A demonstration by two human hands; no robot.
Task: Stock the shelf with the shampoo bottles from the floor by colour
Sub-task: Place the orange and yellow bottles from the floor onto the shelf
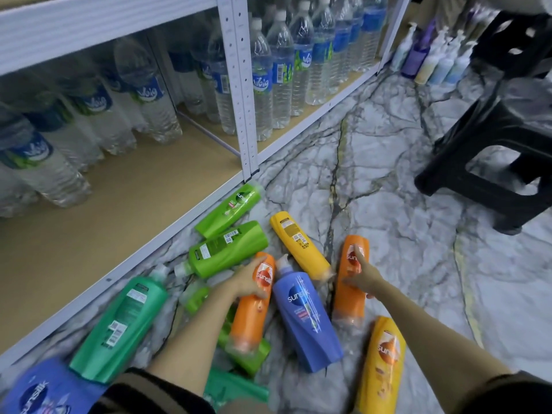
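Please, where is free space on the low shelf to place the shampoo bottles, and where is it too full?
The shelf board is bare along its front, between the water bottles and the edge. Right of the upright post, bottles reach almost to the edge. The floor is open toward the black stool, crowded near both hands.

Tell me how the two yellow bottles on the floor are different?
The far yellow bottle lies with its back label up, small print and a barcode showing; the near yellow bottle shows its front logo. The far one lies slantwise, its cap end beside the right orange bottle; the near one lies more lengthwise, next to the right forearm. Both are yellow, lying flat on the marble floor, and neither hand touches them.
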